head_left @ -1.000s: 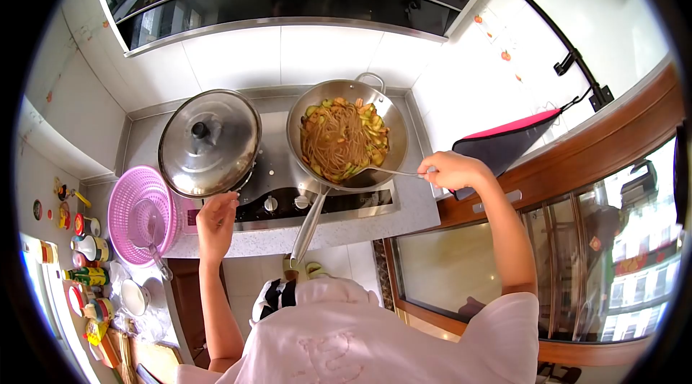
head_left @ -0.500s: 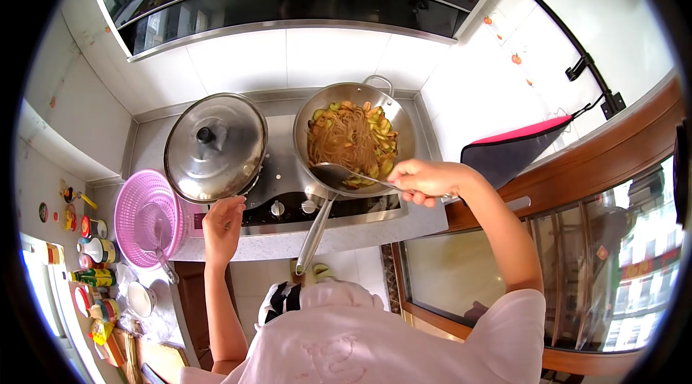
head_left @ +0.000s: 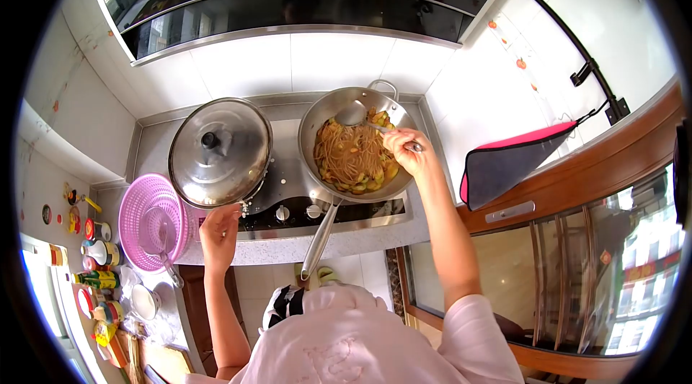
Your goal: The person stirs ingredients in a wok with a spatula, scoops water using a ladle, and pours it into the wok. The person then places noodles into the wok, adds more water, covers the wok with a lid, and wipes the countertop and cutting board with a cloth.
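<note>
My right hand (head_left: 405, 149) grips the handle of a metal ladle (head_left: 351, 114), whose bowl is over the upper left of the food. Noodles and vegetable pieces (head_left: 349, 157) lie in a steel wok (head_left: 310, 124) on the stove's right side. The wok's long handle (head_left: 321, 238) points toward my body. My left hand (head_left: 220, 231) is at the counter's front edge, just below a domed metal lid (head_left: 216, 175) with a black knob; its fingers are drawn together, and whether they hold anything is too small to tell.
A pink colander (head_left: 133, 222) with a utensil in it stands left of the lid. Jars (head_left: 99, 280), a white bowl (head_left: 145, 301) and a cutting board (head_left: 167, 364) line the left counter. A grey-pink cloth (head_left: 504, 166) hangs at the right; a range hood (head_left: 303, 9) is above.
My right hand has moved left and up over the wok. The ladle has gone from the food's lower edge to its upper left. My left hand stays near the lid.
</note>
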